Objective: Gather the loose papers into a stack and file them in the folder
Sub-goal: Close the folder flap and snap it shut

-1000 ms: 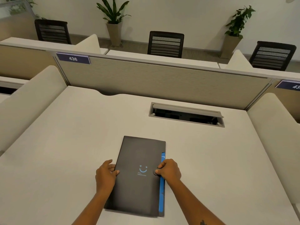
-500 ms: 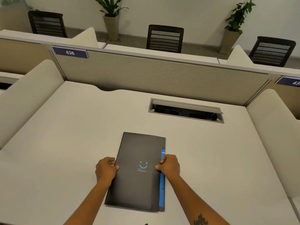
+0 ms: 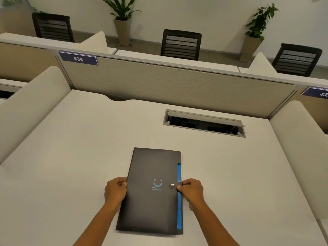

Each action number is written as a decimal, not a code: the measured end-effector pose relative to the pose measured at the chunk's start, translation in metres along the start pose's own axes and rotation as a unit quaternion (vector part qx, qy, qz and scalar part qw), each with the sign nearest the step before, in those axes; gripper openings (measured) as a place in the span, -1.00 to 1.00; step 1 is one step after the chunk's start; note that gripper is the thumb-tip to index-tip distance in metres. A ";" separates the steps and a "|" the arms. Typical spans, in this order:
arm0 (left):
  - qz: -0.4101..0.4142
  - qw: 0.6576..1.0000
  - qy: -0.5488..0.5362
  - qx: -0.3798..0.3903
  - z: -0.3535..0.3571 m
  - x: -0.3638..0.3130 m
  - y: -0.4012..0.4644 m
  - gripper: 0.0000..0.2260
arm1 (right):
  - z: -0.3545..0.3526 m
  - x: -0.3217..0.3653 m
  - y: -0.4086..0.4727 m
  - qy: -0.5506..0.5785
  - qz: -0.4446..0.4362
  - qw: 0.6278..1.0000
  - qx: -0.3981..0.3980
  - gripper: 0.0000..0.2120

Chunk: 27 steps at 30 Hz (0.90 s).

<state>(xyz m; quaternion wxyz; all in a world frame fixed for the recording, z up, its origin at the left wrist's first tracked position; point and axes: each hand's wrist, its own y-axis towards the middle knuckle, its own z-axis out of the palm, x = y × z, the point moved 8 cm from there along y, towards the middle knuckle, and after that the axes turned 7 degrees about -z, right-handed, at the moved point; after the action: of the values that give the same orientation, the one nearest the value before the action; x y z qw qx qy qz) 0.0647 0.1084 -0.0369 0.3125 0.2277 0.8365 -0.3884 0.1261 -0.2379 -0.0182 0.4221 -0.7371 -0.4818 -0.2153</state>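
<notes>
A black folder (image 3: 150, 201) with a blue smiley print lies closed and flat on the white desk (image 3: 71, 157), a blue strip showing along its right edge. Its snap tab (image 3: 173, 185) is fastened over the cover. My left hand (image 3: 115, 190) grips the folder's left edge with curled fingers. My right hand (image 3: 190, 189) pinches the right edge at the snap tab. No loose papers are visible on the desk.
A cable tray opening (image 3: 204, 124) with a raised lid sits in the desk beyond the folder. A fabric partition (image 3: 168, 86) closes the back, and padded side dividers (image 3: 26, 107) flank the desk. Chairs and potted plants stand beyond.
My right hand has slid off the snap button to the folder's right edge, uncovering the fastened tab. My left hand has curled tighter onto the left edge. The folder stays in place.
</notes>
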 end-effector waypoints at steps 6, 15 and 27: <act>-0.018 1.000 -0.013 0.006 -0.009 -0.006 0.017 -0.75 | 0.010 0.016 0.007 0.038 -0.011 0.999 -0.003 -0.77; -0.022 0.997 -0.074 -0.033 -0.055 -0.068 0.075 -0.78 | 0.044 0.097 0.043 0.101 -0.053 0.993 0.007 -0.86; 0.006 0.993 -0.116 -0.029 -0.054 -0.176 0.182 -0.92 | 0.087 0.183 0.143 0.160 -0.047 0.986 0.008 -0.85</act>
<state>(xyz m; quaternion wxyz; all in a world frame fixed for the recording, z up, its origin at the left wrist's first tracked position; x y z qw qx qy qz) 0.2830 0.2351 0.0210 0.4159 0.1770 0.8041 -0.3862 0.3271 -0.0943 0.0073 0.4889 -0.6666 -0.4437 -0.3461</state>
